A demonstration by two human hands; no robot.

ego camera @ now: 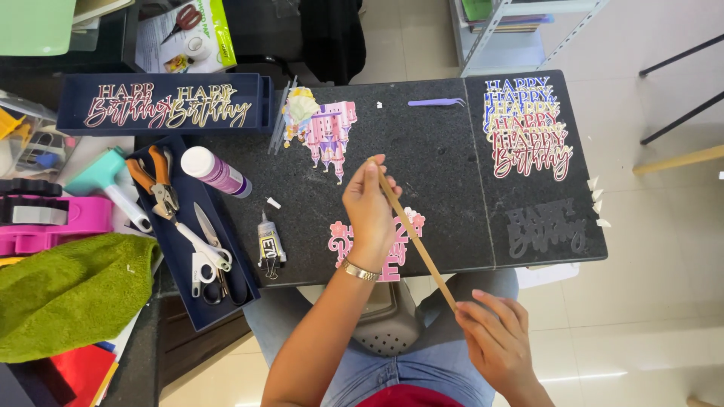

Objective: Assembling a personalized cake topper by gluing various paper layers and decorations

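Wooden stick (415, 237) slanting upper-left to lower-right, apparently pinched by both hands

A green and white package (197, 34) lies at the top, behind the dark blue tray. A small glue tube (269, 247) with a black-and-white label lies on the black board, near a white bottle (216, 172) with a purple label.

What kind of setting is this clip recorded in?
Most likely a small paper-craft workstation for party decorations. Layered birthday cutouts lie on a dark work mat, a tray holds scissors and pliers, and both hands hold a thin wooden stick.
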